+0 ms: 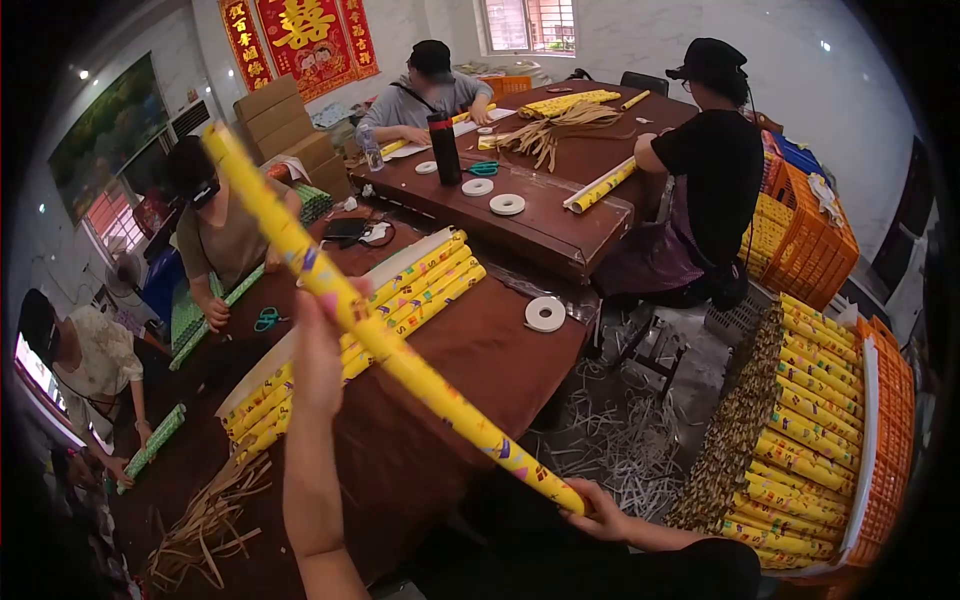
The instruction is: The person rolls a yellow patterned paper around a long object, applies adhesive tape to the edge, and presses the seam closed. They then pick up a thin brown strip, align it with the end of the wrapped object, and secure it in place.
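A long yellow printed roll (430,388) slants across the view, raised above the brown table. My left hand (320,345) is wrapped round its upper middle part, fingers partly behind it. At the lower right end, my right hand (598,512) grips the roll. Behind my left hand, several yellow rolls (420,290) lie side by side on the table. A white tape ring (545,314) lies near the table's right edge. Brown paper strips (215,515) are heaped at the lower left of the table.
An orange crate (885,440) full of yellow rolls (800,430) stands at the right. Shredded strips (630,440) cover the floor. Several people sit around the tables. A black bottle (443,150) and teal scissors (268,319) are on the tables.
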The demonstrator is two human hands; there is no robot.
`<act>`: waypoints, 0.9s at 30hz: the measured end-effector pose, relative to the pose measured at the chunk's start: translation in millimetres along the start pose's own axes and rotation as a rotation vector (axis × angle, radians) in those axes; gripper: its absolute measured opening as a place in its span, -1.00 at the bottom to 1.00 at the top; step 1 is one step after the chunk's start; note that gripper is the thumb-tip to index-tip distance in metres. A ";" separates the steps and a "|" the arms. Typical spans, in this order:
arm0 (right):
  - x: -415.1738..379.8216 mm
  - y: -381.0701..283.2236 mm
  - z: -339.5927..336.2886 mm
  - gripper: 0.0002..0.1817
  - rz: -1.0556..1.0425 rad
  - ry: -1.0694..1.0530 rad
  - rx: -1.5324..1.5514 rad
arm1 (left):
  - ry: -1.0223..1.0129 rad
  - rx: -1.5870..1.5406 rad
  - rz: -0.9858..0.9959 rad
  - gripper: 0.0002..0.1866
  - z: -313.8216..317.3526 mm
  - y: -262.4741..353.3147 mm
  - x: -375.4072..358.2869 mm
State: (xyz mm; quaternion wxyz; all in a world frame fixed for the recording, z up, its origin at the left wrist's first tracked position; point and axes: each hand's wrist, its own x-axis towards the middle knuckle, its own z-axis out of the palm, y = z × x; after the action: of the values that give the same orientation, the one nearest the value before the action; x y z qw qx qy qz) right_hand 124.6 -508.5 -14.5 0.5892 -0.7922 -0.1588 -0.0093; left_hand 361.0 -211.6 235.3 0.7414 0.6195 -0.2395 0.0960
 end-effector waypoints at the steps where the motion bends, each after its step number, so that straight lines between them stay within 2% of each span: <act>1: 1.6 3.2 5.6 -0.35 -0.089 0.117 0.145 | -0.083 0.334 -0.082 -0.40 5.6 -34.0 -12.4; 2: 2.1 15.4 10.2 -0.35 -0.082 0.126 0.199 | -0.234 0.317 -0.124 -0.43 31.9 -45.1 -29.1; 3: 9.3 4.7 5.8 -0.33 0.019 0.103 0.381 | -0.455 0.337 -0.037 -0.46 40.6 -84.1 -37.3; 4: 23.3 -9.3 -0.5 -0.31 0.123 0.078 0.562 | -0.502 0.564 -0.018 -0.45 60.2 -81.1 -54.7; 5: 41.5 -13.8 -4.4 -0.30 0.072 0.070 0.646 | -0.544 0.762 0.019 -0.43 61.7 -107.6 -70.1; 6: 64.1 -25.3 -12.8 -0.33 0.061 0.080 0.624 | -0.582 0.960 0.056 -0.41 58.2 -141.2 -83.3; 7: 87.8 -36.6 -23.7 -0.36 0.050 0.087 0.606 | -0.579 0.959 0.053 -0.41 53.7 -159.6 -93.7; 9: 140.4 -31.7 -50.5 -0.41 0.025 0.190 0.528 | -0.500 1.356 0.023 -0.39 44.9 -189.3 -109.3; 11: 201.6 -49.0 -77.7 -0.52 0.054 0.346 0.554 | -0.456 1.309 0.014 -0.39 40.5 -203.6 -121.6; 13: 271.2 -38.4 -104.1 -0.58 0.020 0.476 0.567 | -0.441 1.296 0.028 -0.43 45.0 -197.7 -120.6; 16: 379.6 -19.9 -146.8 -0.63 0.084 0.590 0.532 | -0.454 1.325 0.002 -0.46 49.3 -190.5 -116.4; 19: 473.8 -14.4 -183.6 -0.55 0.159 0.723 0.482 | -0.453 1.352 0.022 -0.46 51.8 -189.6 -113.4; 21: 537.5 1.8 -203.7 -0.50 0.057 0.851 0.437 | -0.470 1.377 -0.001 -0.46 54.7 -187.6 -110.5; 23: 578.8 6.9 -224.2 -0.35 0.079 0.868 0.472 | -0.489 1.400 -0.026 -0.46 56.3 -185.6 -109.7; 25: 615.3 7.3 -237.5 -0.44 0.114 1.001 0.418 | -0.521 1.398 -0.056 -0.46 57.1 -184.3 -108.4; 27: 655.7 24.8 -262.1 -0.43 0.254 1.020 0.366 | -0.530 1.396 -0.086 -0.45 58.5 -183.2 -107.1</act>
State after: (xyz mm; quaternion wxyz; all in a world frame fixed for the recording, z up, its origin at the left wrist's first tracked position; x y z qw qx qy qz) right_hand 798.7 -602.6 174.8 0.7159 -0.5848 0.2443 -0.2928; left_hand 334.7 -290.7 31.6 0.0966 0.9572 -0.2691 0.0440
